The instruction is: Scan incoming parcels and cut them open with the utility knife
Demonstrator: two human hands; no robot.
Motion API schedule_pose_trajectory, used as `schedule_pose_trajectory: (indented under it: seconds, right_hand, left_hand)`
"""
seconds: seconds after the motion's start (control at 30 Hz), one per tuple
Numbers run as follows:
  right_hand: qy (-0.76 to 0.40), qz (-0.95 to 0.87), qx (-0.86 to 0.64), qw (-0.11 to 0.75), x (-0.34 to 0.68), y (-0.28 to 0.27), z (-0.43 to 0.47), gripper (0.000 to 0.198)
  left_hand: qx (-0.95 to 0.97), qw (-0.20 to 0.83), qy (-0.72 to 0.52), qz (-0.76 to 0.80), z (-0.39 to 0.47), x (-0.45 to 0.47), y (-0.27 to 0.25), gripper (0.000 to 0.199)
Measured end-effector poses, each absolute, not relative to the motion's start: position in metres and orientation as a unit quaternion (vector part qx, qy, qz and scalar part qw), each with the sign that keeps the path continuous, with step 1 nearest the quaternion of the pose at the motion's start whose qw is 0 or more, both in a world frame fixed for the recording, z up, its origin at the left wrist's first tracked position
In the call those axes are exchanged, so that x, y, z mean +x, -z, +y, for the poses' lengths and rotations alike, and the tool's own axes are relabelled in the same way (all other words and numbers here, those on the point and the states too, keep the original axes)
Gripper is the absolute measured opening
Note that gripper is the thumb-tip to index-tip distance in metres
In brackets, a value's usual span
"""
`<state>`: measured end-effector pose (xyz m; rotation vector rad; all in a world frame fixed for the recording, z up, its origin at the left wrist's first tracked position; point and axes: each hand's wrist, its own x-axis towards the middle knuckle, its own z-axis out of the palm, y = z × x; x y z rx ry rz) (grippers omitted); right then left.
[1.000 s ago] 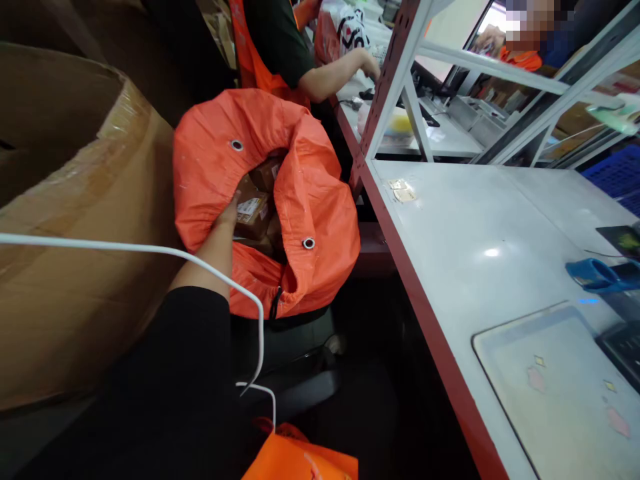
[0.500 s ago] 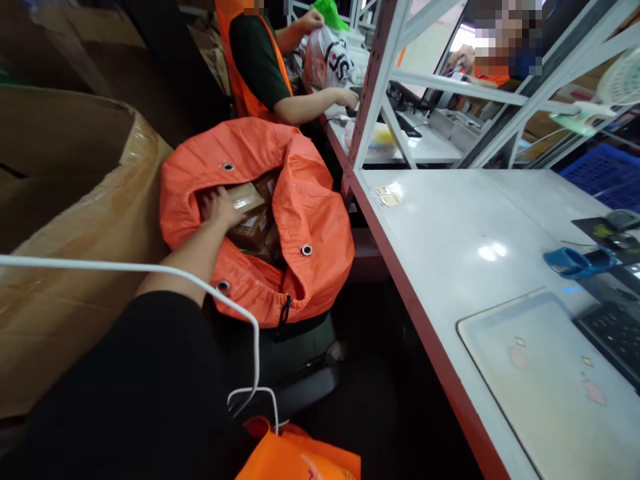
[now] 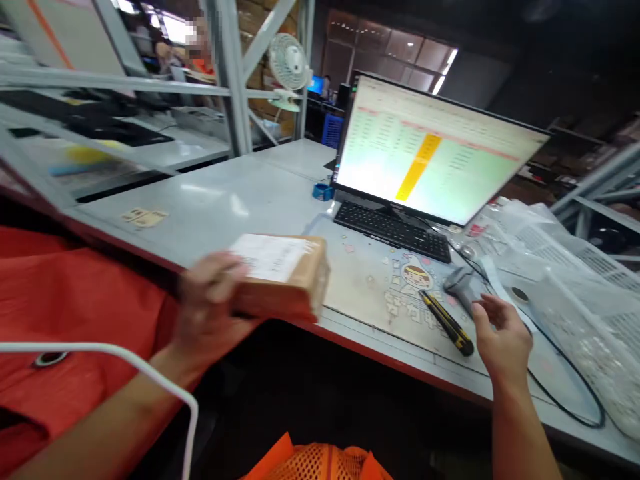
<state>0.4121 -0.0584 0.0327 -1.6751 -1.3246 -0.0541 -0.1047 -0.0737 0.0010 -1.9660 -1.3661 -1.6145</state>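
Grasping a taped cardboard parcel (image 3: 286, 283) in the left hand (image 3: 210, 300), clasped by its left end; too blurred to place each finger. Holding it at the front edge of the worktop (image 3: 270, 180), directly right of the left hand and well apart from the right hand (image 3: 503, 337), with its white shipping label (image 3: 267, 257) turned up. Cannot tell whether touching the worktop or just above it. Gripping nothing visible in the right hand, with fingers loosely curled just beside the handheld barcode scanner (image 3: 458, 283); hard to tell touching from apart. Flanked left of the right hand by a yellow-and-black utility knife (image 3: 447, 323) on the printed desk mat (image 3: 355, 287); bordered left of the left hand by an orange grommeted bag (image 3: 100, 300). Seems to be at the step of bringing parcel and scanner together. Would probably call next for a firm grip on the scanner, without nudging the knife, and a steady label.
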Motion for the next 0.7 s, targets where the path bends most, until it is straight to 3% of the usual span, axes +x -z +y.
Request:
schedule_pose_trajectory:
  seconds: [0.1, 0.17, 0.3, 0.4, 0.47, 0.53, 0.63, 0.7]
  right_hand:
    - [0.066, -0.532, -0.749, 0.390, 0.456, -0.039, -0.043, 0.062]
    - [0.064, -0.544, -0.781, 0.301, 0.473, -0.038, -0.034, 0.066]
    - [0.015, -0.553, -0.823, 0.129, 0.480, -0.033, -0.019, 0.072]
    - [0.005, -0.559, -0.828, 0.045, 0.470, -0.031, -0.008, 0.070]
    - [0.013, -0.559, -0.828, 0.025, 0.463, -0.035, 0.000, 0.065]
    - [-0.007, -0.557, -0.830, 0.030, 0.460, -0.047, 0.007, 0.056]
    - [-0.143, -0.560, -0.812, 0.077, 0.470, -0.084, 0.008, 0.039]
    - [-0.252, -0.576, -0.767, 0.129, 0.483, -0.115, 0.001, 0.037]
  left_hand:
    - [-0.800, 0.192, 0.464, -0.329, -0.023, -0.011, -0.005, 0.087]
    - [-0.831, 0.185, 0.418, -0.317, -0.002, 0.035, -0.001, 0.094]
    - [-0.886, 0.091, 0.361, -0.275, 0.007, 0.075, 0.012, 0.109]
    - [-0.883, -0.009, 0.395, -0.254, 0.005, 0.073, 0.013, 0.106]
    - [-0.852, -0.099, 0.426, -0.289, 0.010, 0.069, 0.010, 0.106]
    - [-0.804, -0.239, 0.424, -0.342, 0.020, 0.068, 0.007, 0.119]
    - [-0.729, -0.447, 0.371, -0.362, 0.031, 0.069, 0.005, 0.137]
    - [-0.706, -0.505, 0.354, -0.350, 0.031, 0.070, 0.004, 0.141]
